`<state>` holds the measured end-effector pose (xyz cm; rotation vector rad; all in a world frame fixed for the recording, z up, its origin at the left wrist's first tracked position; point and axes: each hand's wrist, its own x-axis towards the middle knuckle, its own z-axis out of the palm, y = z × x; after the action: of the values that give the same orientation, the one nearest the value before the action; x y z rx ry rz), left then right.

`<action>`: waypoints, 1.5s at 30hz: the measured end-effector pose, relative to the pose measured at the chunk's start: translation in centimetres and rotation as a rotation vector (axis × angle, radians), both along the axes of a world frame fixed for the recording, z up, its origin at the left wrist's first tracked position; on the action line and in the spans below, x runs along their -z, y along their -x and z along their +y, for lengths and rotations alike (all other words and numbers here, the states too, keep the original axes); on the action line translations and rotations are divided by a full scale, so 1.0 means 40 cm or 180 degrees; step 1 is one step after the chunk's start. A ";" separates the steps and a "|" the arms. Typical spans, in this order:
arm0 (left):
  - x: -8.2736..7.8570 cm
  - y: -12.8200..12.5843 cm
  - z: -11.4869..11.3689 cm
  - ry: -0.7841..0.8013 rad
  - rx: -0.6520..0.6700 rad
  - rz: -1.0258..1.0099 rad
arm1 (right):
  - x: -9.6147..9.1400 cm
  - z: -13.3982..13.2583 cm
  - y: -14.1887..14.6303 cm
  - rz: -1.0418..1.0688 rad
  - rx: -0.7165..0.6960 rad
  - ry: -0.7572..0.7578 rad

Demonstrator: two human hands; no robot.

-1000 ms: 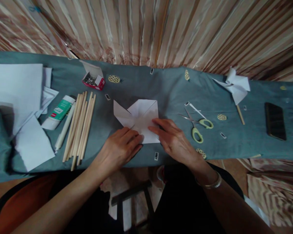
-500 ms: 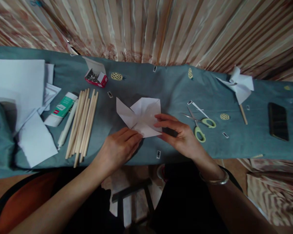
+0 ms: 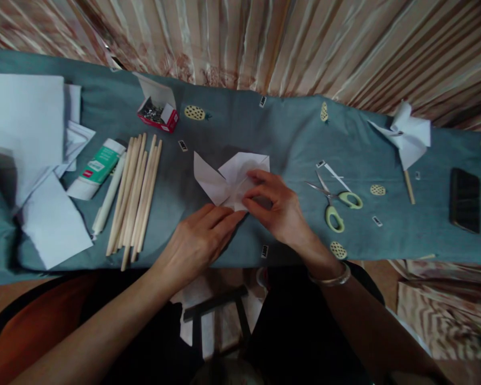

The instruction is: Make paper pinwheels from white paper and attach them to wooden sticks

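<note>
A white cut and partly folded paper square [image 3: 224, 176] lies on the grey-blue cloth [image 3: 280, 133] in front of me. My right hand [image 3: 274, 206] pinches the paper's right flap and folds it over toward the middle. My left hand [image 3: 198, 238] lies flat, its fingertips pressing the paper's near edge to the cloth. A metal bangle [image 3: 331, 278] sits on my right wrist.
Green-handled scissors [image 3: 334, 206] lie right of my hands. Several wooden sticks [image 3: 134, 195], a glue tube [image 3: 96, 174] and white sheets [image 3: 20, 123] are at the left. A red pin box [image 3: 158, 115] stands behind. A finished paper pinwheel [image 3: 404, 136] and a phone [image 3: 464, 199] lie far right.
My right hand went from resting flat on the paper to lifting its right flap and carrying it leftward over the centre. The left hand stayed pressing the near edge.
</note>
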<state>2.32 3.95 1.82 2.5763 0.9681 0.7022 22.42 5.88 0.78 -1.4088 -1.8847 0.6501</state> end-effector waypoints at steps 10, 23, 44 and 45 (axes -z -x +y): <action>0.013 -0.001 0.001 0.0366 -0.0108 -0.0239 | -0.012 -0.003 0.011 -0.0305 0.0037 0.0018; 0.014 -0.001 0.007 0.0465 -0.0136 -0.0296 | -0.007 -0.003 0.016 -0.0361 0.0077 -0.0129; 0.013 -0.006 0.000 0.0467 -0.0221 -0.0241 | -0.005 -0.039 0.036 -0.1154 -0.0433 -0.0053; 0.013 -0.006 -0.002 0.0478 -0.0235 -0.0219 | -0.001 -0.040 0.037 -0.1157 -0.0429 -0.0042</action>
<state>2.58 3.87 1.31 2.3823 1.0564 0.7041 20.92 4.30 0.83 -1.4771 -2.2777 0.4652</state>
